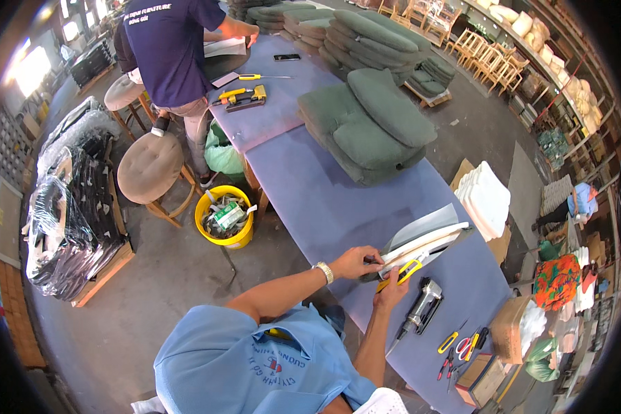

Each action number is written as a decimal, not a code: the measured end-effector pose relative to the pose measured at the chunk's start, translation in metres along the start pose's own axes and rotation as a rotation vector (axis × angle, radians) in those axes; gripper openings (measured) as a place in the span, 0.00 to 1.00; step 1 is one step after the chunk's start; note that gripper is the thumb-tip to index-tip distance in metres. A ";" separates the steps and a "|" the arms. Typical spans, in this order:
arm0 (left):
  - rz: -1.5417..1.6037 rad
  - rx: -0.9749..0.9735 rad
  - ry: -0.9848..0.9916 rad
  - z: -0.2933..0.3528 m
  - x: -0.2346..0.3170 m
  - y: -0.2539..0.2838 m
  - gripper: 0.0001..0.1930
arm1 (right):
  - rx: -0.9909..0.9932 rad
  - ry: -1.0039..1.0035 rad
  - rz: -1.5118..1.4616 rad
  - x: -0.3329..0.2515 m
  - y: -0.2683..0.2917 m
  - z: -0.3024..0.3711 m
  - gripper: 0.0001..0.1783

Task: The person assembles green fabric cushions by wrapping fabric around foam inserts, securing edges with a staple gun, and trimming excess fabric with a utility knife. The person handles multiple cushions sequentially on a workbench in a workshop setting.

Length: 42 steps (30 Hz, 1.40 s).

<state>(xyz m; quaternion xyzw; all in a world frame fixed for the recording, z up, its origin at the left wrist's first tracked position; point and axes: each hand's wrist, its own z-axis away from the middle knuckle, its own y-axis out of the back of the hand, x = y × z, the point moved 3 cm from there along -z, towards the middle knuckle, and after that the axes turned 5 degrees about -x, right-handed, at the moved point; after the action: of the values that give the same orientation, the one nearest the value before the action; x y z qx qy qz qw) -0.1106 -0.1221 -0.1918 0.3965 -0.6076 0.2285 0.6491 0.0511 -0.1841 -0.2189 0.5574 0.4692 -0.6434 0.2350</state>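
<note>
A curved panel [424,243] with a white edge and pale grey sheet material lies near the right edge of the blue-covered table [290,183]. At its near end my left hand [359,263] is closed, fingertips pinching the edge; the exact bit between them is hidden. Just to the right, my right hand [391,291] is wrapped round a yellow-handled cutter [410,268], held against the panel's near end. Where its blade meets the material I cannot make out. A silver and black staple gun [424,303] rests beside my right hand.
Green cushions [369,127] are piled farther up the table. Cutters and scissors [472,343] lie near a cardboard box [509,330]. A yellow bucket of scraps [225,217] and round stools [150,168] stand left. A co-worker [169,52] works at the far end.
</note>
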 end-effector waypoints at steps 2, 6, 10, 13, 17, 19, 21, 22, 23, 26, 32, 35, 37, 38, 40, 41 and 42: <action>0.155 0.039 0.024 0.012 -0.007 0.003 0.11 | -0.093 -0.093 0.048 -0.005 -0.016 -0.002 0.05; 0.249 0.080 0.140 0.039 -0.012 -0.007 0.11 | -0.203 -0.115 0.138 -0.005 -0.014 -0.003 0.07; 0.103 0.277 0.010 0.045 -0.008 -0.035 0.12 | -0.098 -0.147 -0.070 -0.004 -0.002 -0.007 0.06; -0.055 0.224 0.074 0.026 0.039 -0.047 0.14 | -0.118 -0.105 -0.053 -0.031 0.020 -0.029 0.06; -0.205 0.327 0.047 0.022 0.054 -0.061 0.13 | -0.135 -0.168 -0.159 -0.044 0.022 -0.031 0.07; -0.228 0.411 0.026 0.025 0.052 -0.075 0.11 | -0.124 -0.254 -0.344 -0.034 0.033 -0.023 0.09; -0.262 0.472 0.032 0.031 0.046 -0.087 0.11 | -0.166 -0.296 -0.465 -0.029 0.033 -0.013 0.10; -0.280 0.487 0.049 0.032 0.043 -0.089 0.10 | -0.201 -0.309 -0.497 -0.024 0.038 -0.011 0.10; -0.281 0.495 0.047 0.031 0.044 -0.091 0.10 | -0.231 -0.301 -0.513 -0.029 0.041 -0.012 0.11; -0.333 0.519 0.079 0.029 0.050 -0.099 0.09 | -0.207 -0.319 -0.145 -0.048 0.044 -0.017 0.06; -0.322 0.553 0.052 0.023 0.054 -0.106 0.08 | -0.394 -0.078 0.335 -0.056 0.063 -0.031 0.05; -0.289 0.554 0.075 0.024 0.053 -0.104 0.08 | -0.452 -0.103 0.371 -0.057 0.063 -0.029 0.06; -0.297 0.485 0.158 0.020 0.069 -0.101 0.09 | -0.459 -0.084 0.358 -0.058 0.065 -0.034 0.06; -0.375 0.487 0.126 0.020 0.073 -0.099 0.09 | -0.467 -0.047 0.353 -0.052 0.065 -0.031 0.06; -0.538 0.482 0.059 0.017 0.078 -0.098 0.10 | -0.421 -0.074 0.342 -0.045 0.066 -0.036 0.05; -0.508 0.464 0.078 0.017 0.077 -0.098 0.10 | -0.417 -0.145 0.269 -0.036 0.068 -0.037 0.04; -0.477 0.445 0.096 0.017 0.077 -0.098 0.10 | -0.390 -0.208 0.147 -0.031 0.071 -0.033 0.04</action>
<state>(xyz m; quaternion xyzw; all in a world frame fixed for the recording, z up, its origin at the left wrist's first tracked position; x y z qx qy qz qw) -0.0327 -0.2070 -0.1417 0.6484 -0.4014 0.2158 0.6098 0.1346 -0.1942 -0.2120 0.4649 0.5160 -0.5757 0.4316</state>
